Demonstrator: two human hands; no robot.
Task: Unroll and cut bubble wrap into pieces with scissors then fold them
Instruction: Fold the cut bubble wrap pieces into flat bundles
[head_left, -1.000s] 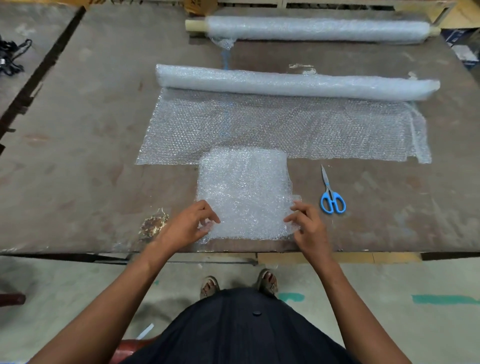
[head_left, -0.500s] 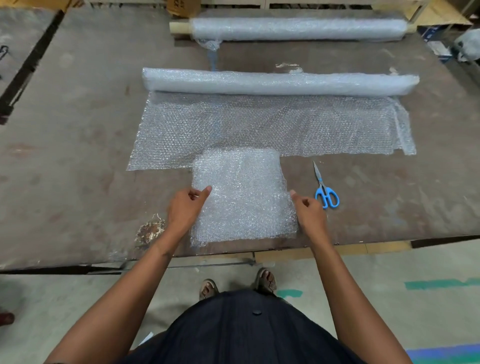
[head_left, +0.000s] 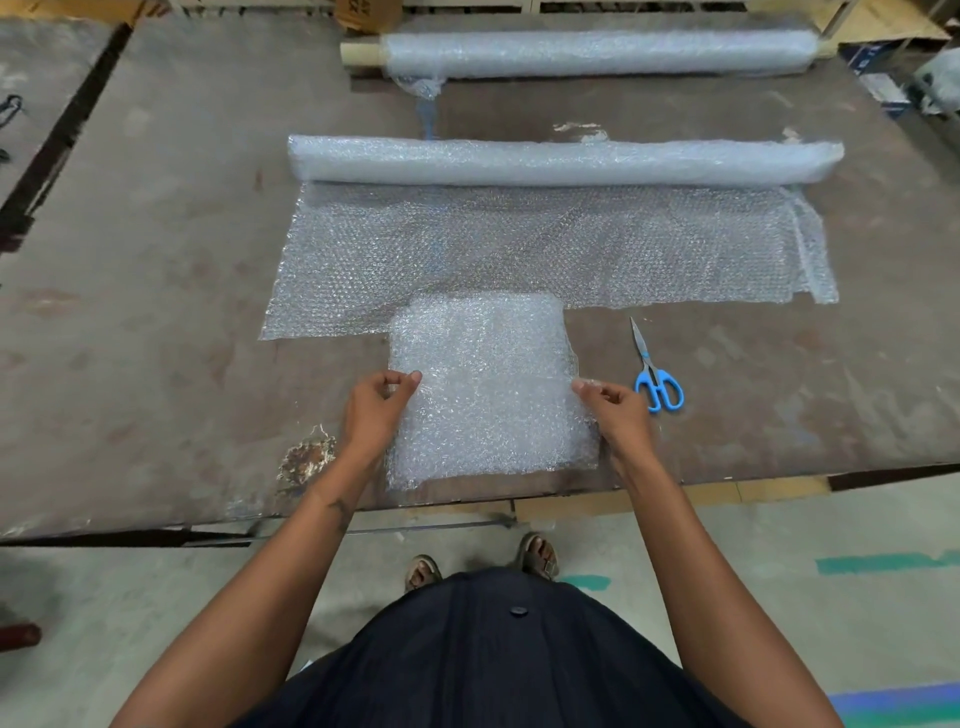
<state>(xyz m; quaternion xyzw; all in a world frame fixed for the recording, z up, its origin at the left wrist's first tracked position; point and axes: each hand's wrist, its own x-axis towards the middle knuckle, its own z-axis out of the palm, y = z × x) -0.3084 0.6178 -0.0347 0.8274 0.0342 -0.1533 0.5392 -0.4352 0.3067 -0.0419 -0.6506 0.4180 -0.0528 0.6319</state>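
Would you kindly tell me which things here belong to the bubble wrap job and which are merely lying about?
In use:
folded clear bubble wrap piece, pinched by left hand and right hand
partly unrolled bubble wrap roll
blue-handled scissors

Lying about:
second bubble wrap roll on a cardboard core
brown cardboard box

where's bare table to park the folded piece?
Bare table left of the unrolled sheet; a narrower strip right of the scissors. Centre is crowded: both hands grip the folded bubble wrap.
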